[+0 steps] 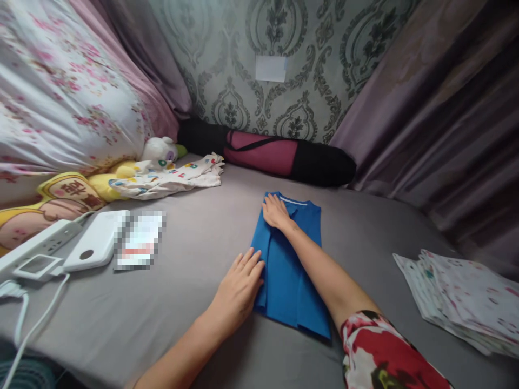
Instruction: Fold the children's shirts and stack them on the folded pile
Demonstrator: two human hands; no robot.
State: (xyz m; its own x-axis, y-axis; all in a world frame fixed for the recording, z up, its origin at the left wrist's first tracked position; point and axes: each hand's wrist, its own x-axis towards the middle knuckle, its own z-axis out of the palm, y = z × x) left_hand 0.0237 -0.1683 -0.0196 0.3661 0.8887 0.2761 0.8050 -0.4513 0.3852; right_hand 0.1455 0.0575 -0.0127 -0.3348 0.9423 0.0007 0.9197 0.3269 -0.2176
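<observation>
Centre frame: my left hand (239, 292) and right hand (276, 212), grips apart, pressed flat on folded blue shirt (285, 281).

On the bed (194, 308) I see a shirt (290, 270), stacked cloths (466, 302), a power strip (38, 246), a power bank (93, 243) and a plush (160, 148).

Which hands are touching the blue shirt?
Touching, both. The head view shows the left hand resting on the blue shirt at its edge and the right hand flat near its collar.
</observation>
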